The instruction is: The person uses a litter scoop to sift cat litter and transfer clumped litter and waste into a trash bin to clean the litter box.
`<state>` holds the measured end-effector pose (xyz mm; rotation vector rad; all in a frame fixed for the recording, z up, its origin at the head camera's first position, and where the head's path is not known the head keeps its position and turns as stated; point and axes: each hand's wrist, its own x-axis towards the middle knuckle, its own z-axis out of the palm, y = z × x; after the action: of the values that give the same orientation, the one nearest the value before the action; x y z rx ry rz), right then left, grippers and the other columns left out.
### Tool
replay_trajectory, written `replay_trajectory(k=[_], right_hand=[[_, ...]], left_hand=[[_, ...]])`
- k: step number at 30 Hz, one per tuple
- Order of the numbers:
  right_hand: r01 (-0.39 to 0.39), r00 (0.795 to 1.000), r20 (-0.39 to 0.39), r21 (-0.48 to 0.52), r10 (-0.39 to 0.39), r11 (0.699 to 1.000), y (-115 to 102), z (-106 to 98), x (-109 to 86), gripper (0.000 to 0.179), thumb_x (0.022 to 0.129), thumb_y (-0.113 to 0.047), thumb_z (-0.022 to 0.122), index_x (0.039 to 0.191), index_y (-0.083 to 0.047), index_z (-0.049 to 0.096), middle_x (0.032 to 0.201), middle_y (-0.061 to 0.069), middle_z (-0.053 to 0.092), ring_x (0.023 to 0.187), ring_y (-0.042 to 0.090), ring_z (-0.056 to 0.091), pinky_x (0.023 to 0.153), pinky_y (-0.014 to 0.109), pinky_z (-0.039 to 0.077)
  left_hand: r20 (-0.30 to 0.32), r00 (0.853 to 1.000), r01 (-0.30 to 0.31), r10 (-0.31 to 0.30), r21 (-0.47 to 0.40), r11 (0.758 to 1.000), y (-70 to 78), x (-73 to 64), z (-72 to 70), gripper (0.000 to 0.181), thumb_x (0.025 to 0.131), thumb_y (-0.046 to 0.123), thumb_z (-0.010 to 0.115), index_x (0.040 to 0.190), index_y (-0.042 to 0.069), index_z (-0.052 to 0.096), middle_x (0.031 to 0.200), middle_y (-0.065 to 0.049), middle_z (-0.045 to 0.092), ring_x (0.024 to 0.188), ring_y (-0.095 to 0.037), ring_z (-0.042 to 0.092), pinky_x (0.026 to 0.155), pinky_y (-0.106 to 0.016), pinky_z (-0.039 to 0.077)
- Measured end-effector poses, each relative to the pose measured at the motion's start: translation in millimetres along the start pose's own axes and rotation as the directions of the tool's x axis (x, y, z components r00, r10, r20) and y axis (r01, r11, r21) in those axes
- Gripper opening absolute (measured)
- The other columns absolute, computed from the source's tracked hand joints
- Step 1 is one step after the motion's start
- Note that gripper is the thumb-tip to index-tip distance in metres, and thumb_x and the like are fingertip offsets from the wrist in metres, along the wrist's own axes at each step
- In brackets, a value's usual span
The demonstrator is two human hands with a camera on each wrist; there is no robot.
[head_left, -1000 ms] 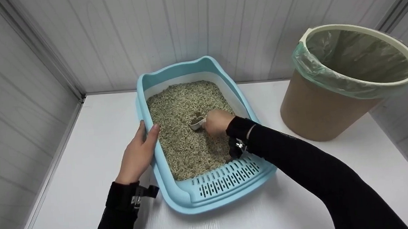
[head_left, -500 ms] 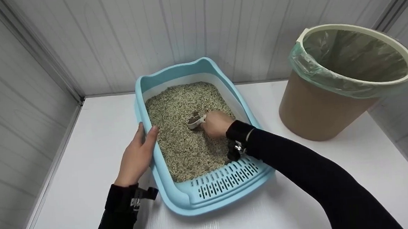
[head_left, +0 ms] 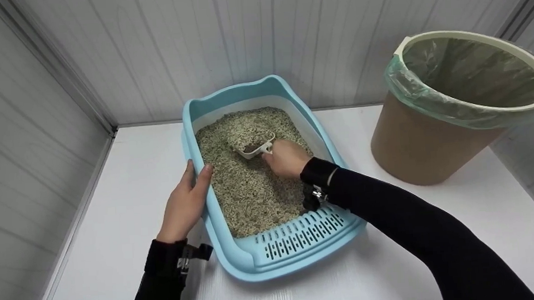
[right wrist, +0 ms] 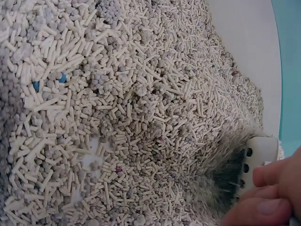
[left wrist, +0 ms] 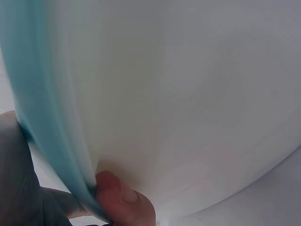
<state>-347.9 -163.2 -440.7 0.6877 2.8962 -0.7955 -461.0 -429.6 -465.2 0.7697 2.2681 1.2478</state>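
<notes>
My left hand [head_left: 184, 201] grips the left rim of a light blue litter box [head_left: 237, 263], thumb on one side of the rim and fingers on the other. In the left wrist view the thumb [left wrist: 124, 200] lies against the pale wall beside the blue rim. My right hand [head_left: 288, 159] holds a white litter scoop [head_left: 250, 155] by its short handle, over the middle of the box. The scoop carries a heap of litter with a dark brown lump at its near edge. In the right wrist view, blurred litter streams beneath the slotted scoop [right wrist: 261, 149] onto the pellet litter [right wrist: 155, 94].
A brown bin [head_left: 415, 145] lined with a translucent green bag [head_left: 426, 95] stands at the right. Pale panelled walls [head_left: 149, 50] close in the back and sides of the white surface [head_left: 99, 216]. Slots pierce the front ledge of the box.
The scoop has come up out of the litter and slightly farther back, now heaped with litter and the brown lump. My left hand keeps its grip on the rim.
</notes>
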Motion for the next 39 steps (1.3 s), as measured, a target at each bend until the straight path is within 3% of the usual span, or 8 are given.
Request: replay_trajectory(k=[4, 9, 13, 19, 25, 33, 39], right_hand=[[-0.011, 1.0, -0.027, -0.003, 0.011, 1.0, -5, -11, -8.7, 0.047, 0.12, -0.033, 0.055, 0.077, -0.014, 0.051, 0.067, -0.004, 0.041, 0.055, 0.013, 0.04, 0.059, 0.033, 0.041], [0.028, 0.997, -0.078, -0.009, -0.028, 1.0, -9, -22, -18.8, 0.036, 0.12, -0.034, 0.056, 0.105, -0.002, 0.066, 0.085, 0.003, 0.053, 0.072, 0.02, 0.052, 0.078, 0.04, 0.052], [0.026, 0.994, -0.109, -0.008, -0.027, 1.0, -13, -27, -28.5, 0.038, 0.12, -0.033, 0.056, 0.12, 0.003, 0.066, 0.095, 0.011, 0.059, 0.081, 0.027, 0.057, 0.083, 0.046, 0.053], [0.068, 0.994, -0.084, 0.025, -0.066, 0.997, -17, -31, -40.7, 0.046, 0.119, -0.036, 0.058, 0.137, 0.005, 0.063, 0.105, 0.013, 0.068, 0.087, 0.027, 0.065, 0.085, 0.045, 0.058], [0.049, 0.995, -0.084, 0.018, -0.048, 0.999, -14, -35, -46.8, 0.041, 0.119, -0.037, 0.059, 0.129, 0.002, 0.064, 0.093, 0.007, 0.062, 0.075, 0.022, 0.059, 0.072, 0.042, 0.056], [0.076, 0.991, -0.113, 0.023, -0.072, 0.997, -10, -41, -55.5, 0.035, 0.118, -0.036, 0.06, 0.119, -0.002, 0.064, 0.09, 0.005, 0.06, 0.076, 0.023, 0.059, 0.073, 0.042, 0.054], [0.077, 0.992, -0.104, 0.034, -0.073, 0.996, -7, -45, -62.5, 0.035, 0.118, -0.036, 0.06, 0.123, -0.001, 0.063, 0.091, 0.005, 0.061, 0.075, 0.021, 0.059, 0.07, 0.04, 0.054]], left_hand=[[0.007, 1.0, -0.008, 0.008, -0.007, 1.0, 0.4, 1.9, 2.9, 0.11, 0.104, 0.09, 0.037, 0.18, 0.017, 0.008, 0.179, -0.026, 0.028, 0.144, -0.045, 0.057, 0.116, -0.06, 0.047], [0.004, 1.0, 0.003, -0.003, -0.005, 1.0, -0.3, 1.7, 0.0, 0.109, 0.105, 0.088, 0.037, 0.18, 0.016, 0.007, 0.179, -0.027, 0.027, 0.147, -0.047, 0.054, 0.117, -0.063, 0.045], [0.004, 1.0, 0.004, -0.004, 0.0, 1.0, -0.9, 2.6, -3.0, 0.11, 0.104, 0.089, 0.037, 0.18, 0.015, 0.007, 0.179, -0.028, 0.027, 0.147, -0.047, 0.053, 0.117, -0.063, 0.045], [-0.005, 1.0, -0.003, 0.003, 0.015, 1.0, -1.9, 3.4, -6.6, 0.107, 0.106, 0.087, 0.037, 0.18, 0.016, 0.008, 0.179, -0.026, 0.029, 0.146, -0.046, 0.054, 0.118, -0.062, 0.043], [0.005, 1.0, -0.004, 0.004, 0.021, 1.0, -2.0, 2.2, -7.1, 0.106, 0.106, 0.087, 0.037, 0.18, 0.017, 0.007, 0.179, -0.026, 0.028, 0.149, -0.046, 0.052, 0.12, -0.063, 0.042], [0.0, 1.0, -0.004, 0.004, 0.015, 1.0, -0.9, 3.4, -5.6, 0.107, 0.106, 0.087, 0.037, 0.18, 0.017, 0.008, 0.179, -0.026, 0.029, 0.146, -0.046, 0.054, 0.118, -0.063, 0.044], [0.005, 1.0, -0.001, 0.001, 0.014, 1.0, -0.5, 2.3, -7.3, 0.108, 0.105, 0.088, 0.037, 0.18, 0.016, 0.006, 0.18, -0.026, 0.025, 0.15, -0.047, 0.051, 0.118, -0.063, 0.044]])
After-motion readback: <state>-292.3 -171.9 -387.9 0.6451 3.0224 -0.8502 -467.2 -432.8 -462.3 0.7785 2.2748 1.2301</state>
